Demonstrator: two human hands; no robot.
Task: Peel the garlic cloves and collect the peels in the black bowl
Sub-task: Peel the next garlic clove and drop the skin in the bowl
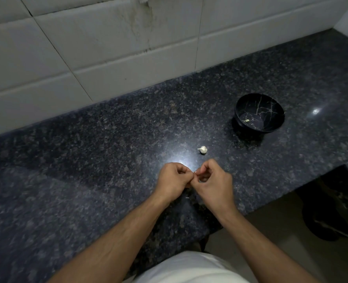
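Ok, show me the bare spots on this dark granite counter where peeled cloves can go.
The widest bare stretch of the dark speckled granite counter runs from the left hand out to the white tiled wall. A smaller patch lies between the small white garlic piece and the black marbled bowl. Tightest is around the right hand.

Two hands meet over a dark, speckled counter (87, 160). The left hand (174, 178) and the right hand (213, 180) both curl their fingers around something tiny and pale (too small to tell what). A garlic piece (203, 149) lies just past them. Farther right sits a black bowl (271, 111) with one little pale bit (247, 120) inside.
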